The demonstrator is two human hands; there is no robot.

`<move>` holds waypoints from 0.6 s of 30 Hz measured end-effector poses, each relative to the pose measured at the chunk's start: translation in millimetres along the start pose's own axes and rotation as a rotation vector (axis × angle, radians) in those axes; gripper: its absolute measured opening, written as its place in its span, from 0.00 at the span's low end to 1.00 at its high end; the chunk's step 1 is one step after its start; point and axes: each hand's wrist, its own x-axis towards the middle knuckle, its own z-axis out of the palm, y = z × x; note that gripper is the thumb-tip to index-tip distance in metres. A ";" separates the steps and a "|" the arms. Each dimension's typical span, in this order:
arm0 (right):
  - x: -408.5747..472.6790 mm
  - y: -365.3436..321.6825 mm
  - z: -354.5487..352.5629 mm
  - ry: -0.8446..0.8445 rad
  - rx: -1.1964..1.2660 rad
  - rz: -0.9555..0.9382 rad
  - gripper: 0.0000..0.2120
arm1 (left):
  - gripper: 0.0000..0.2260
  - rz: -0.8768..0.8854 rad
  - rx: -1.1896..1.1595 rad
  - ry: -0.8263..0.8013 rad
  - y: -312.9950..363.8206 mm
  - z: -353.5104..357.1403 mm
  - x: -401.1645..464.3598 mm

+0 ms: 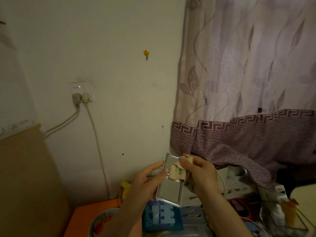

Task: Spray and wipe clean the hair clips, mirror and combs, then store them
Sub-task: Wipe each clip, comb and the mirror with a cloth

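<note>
Head view: folding mirror (171, 189) held up in front of the wall, above the cluttered table, both leaves open. Left hand (147, 180) pinching its left edge, thumb on the frame. Right hand (198, 170) bunched round a cloth (177, 171) pressed to the upper glass. Probably light, stiff, slippery, breakable; best gripped by the metal rim, near the hinge
</note>
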 end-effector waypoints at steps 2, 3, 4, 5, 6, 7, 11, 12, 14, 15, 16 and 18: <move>3.9 2.6 0.2 0.028 0.078 0.020 0.10 | 0.15 0.026 0.011 0.031 -0.3 0.0 -1.6; 5.0 3.8 1.0 0.041 0.113 0.022 0.09 | 0.16 0.042 0.017 0.038 -0.5 0.8 -2.9; 6.0 4.8 2.3 0.055 0.143 0.018 0.08 | 0.16 0.051 0.009 0.047 -1.1 2.1 -4.0; 6.6 5.4 3.7 0.071 0.168 0.013 0.07 | 0.16 0.052 -0.019 0.063 -1.9 3.5 -4.9; 7.1 5.8 4.8 0.086 0.190 0.011 0.07 | 0.16 0.050 -0.054 0.084 -2.7 4.9 -5.3; 7.5 6.2 5.7 0.100 0.211 0.011 0.07 | 0.15 0.050 -0.086 0.107 -3.5 6.1 -6.1; 6.5 8.2 3.4 0.083 0.244 0.033 0.07 | 0.10 0.098 -0.148 0.181 -6.6 6.7 -7.5; 6.2 8.9 1.8 0.068 0.237 0.041 0.07 | 0.10 0.114 -0.145 0.188 -7.0 6.0 -7.9; 6.8 10.7 -2.0 0.038 0.213 0.052 0.08 | 0.10 0.139 -0.113 0.191 -8.6 3.2 -7.5; 6.9 11.0 -4.2 0.025 0.193 0.057 0.10 | 0.11 0.148 -0.084 0.186 -8.8 1.3 -7.1; 7.0 10.8 -6.8 0.017 0.163 0.061 0.12 | 0.11 0.153 -0.055 0.171 -8.7 -1.0 -6.7; 5.1 8.1 -12.1 0.011 0.075 0.062 0.15 | 0.11 0.155 0.001 0.119 -8.3 -6.3 -5.2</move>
